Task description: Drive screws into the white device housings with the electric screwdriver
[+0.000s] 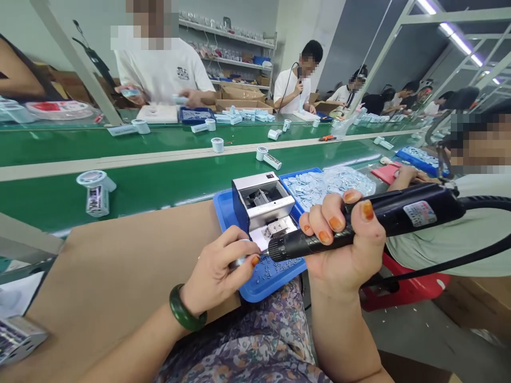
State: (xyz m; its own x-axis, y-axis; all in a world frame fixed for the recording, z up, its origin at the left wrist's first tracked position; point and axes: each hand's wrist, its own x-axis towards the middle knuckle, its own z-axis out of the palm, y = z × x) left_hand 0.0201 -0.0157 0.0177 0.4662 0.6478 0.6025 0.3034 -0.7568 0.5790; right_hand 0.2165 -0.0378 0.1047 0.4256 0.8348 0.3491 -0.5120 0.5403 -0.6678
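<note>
The right hand is clamped on a black rotary tool, the left hand pinching a small silver piece against its tip, just apart — above a blue tray, with a heap of pale blue parts left beyond

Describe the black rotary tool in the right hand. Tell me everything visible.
The rotary tool is a black, plastic-looking cylindrical handpiece with a ribbed, tapering nose and a pale label on its body. A black cord leaves its rear end. It lies nearly level, gripped by the right hand, its nose pointing toward a small metal piece in the left hand.
</note>
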